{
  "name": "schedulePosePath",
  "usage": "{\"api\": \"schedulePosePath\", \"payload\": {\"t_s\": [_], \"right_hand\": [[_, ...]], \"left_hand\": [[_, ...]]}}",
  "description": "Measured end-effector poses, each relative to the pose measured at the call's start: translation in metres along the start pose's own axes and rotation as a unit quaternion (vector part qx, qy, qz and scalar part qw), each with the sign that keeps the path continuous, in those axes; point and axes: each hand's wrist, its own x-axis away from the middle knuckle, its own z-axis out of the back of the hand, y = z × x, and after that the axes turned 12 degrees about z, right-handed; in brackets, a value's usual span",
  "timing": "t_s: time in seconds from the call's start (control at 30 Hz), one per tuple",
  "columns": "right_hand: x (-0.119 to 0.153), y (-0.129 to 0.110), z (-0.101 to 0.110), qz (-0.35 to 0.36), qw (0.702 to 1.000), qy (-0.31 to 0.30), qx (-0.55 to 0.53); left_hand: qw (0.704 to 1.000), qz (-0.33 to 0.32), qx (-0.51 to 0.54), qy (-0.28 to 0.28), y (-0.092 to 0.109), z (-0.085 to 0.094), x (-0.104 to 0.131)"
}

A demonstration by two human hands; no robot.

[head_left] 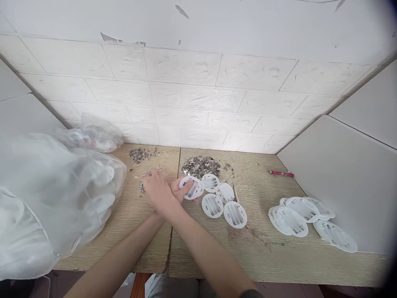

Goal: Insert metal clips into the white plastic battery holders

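My forearms cross, the right one over the left. My left hand (179, 191) is closed on a round white plastic battery holder (192, 188), thumb on its slotted face. To the left, my right hand (156, 188) reaches down to a small scatter of tiny metal pieces (142, 186). Its fingers are curled together, and whatever they pinch is hidden. Beside the held piece lie several similar discs, among them a slotted one (212, 205) and another nearer me (235, 215). A larger heap of metal pieces (201, 166) sits just behind them.
A big translucent bag (62, 198) of white parts fills the left side, with a crumpled clear bag (93, 134) behind. More metal bits (141, 155) lie near the wall. Stacked discs (293, 221) and a red stick-like item (281, 173) are at right, near a side panel (350, 178).
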Motion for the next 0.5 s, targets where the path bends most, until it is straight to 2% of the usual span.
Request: {"api": "schedulePosePath", "payload": {"t_s": [0.07, 0.23, 0.37, 0.5], "right_hand": [[-0.001, 0.001, 0.0, 0.001, 1.0, 0.01, -0.005], [-0.002, 0.003, -0.001, 0.003, 1.0, 0.027, -0.005], [-0.002, 0.003, 0.0, 0.002, 1.0, 0.017, -0.015], [-0.001, 0.004, -0.001, -0.003, 0.999, 0.037, -0.037]], "left_hand": [[1.0, -0.001, 0.003, -0.025, -0.006, 0.001, -0.004], [0.999, -0.011, 0.02, -0.027, -0.019, 0.003, -0.01], [0.999, -0.016, 0.024, -0.038, -0.017, 0.001, -0.008], [0.998, -0.001, 0.048, -0.039, -0.011, -0.002, -0.005]]}}
